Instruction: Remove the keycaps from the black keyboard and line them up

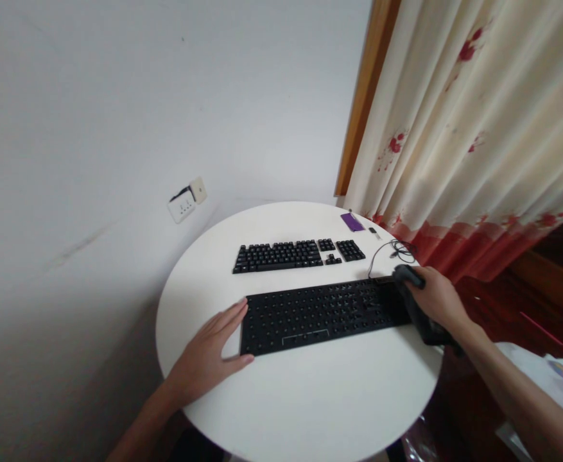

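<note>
A black keyboard base (320, 314) with its keycaps removed lies across the round white table (310, 398). My left hand (208, 356) rests flat against its left end, fingers stretched out and thumb along the front corner. My right hand (438, 298) is at the base's right end, fingers wrapped round a black object (418, 308) that looks like a brush or cloth; I cannot make it out. Behind the base, the removed black keycaps (298, 254) are laid out in keyboard order on the table.
A purple flat item (352, 222), a small dark piece (373, 231) and the keyboard's coiled cable (391, 251) lie at the table's far right. A wall socket (185, 204) is on the white wall. A flowered curtain (478, 141) hangs right.
</note>
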`<action>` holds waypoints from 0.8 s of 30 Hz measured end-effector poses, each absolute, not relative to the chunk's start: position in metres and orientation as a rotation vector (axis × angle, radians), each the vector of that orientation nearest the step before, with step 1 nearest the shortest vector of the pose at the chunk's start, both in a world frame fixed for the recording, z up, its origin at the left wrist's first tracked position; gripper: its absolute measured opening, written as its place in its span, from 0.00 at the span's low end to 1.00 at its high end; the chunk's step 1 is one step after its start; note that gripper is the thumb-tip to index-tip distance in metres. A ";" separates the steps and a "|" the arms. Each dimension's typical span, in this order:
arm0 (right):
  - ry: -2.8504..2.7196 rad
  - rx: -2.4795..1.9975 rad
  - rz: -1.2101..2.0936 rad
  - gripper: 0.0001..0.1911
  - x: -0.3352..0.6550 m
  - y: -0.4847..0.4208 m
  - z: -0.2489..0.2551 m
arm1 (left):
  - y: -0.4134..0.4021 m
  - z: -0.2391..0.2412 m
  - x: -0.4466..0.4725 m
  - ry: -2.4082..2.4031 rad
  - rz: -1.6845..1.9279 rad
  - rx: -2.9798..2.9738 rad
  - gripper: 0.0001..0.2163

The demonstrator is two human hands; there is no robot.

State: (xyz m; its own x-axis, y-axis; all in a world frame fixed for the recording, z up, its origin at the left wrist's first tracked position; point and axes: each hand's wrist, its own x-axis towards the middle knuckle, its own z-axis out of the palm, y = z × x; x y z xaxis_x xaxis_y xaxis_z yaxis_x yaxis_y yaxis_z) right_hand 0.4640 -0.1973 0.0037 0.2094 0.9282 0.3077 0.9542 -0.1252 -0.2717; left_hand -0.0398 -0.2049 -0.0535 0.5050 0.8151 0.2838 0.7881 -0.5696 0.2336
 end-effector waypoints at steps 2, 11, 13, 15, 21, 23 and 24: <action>-1.894 -1.951 -0.004 0.12 0.417 -0.184 0.010 | -0.205 -0.053 -0.040 1.424 0.549 2.665 0.39; -2.249 -1.931 0.133 0.12 0.323 -0.157 0.003 | -0.210 -0.051 -0.039 1.442 0.510 2.630 0.40; -2.182 -2.087 0.054 0.12 0.352 -0.155 0.003 | -0.210 -0.051 -0.039 1.440 0.518 2.617 0.40; -2.112 -2.248 0.001 0.12 0.382 -0.151 0.004 | -0.211 -0.050 -0.038 1.436 0.526 2.605 0.40; -2.224 -2.072 0.115 0.11 0.395 -0.145 -0.002 | -0.212 -0.048 -0.036 1.425 0.521 2.584 0.40; -2.292 -1.917 0.164 0.13 0.372 -0.144 -0.005 | -0.213 -0.048 -0.036 1.435 0.507 2.572 0.40; -2.325 -1.840 0.193 0.15 0.357 -0.143 -0.005 | -0.213 -0.049 -0.036 1.443 0.495 2.567 0.41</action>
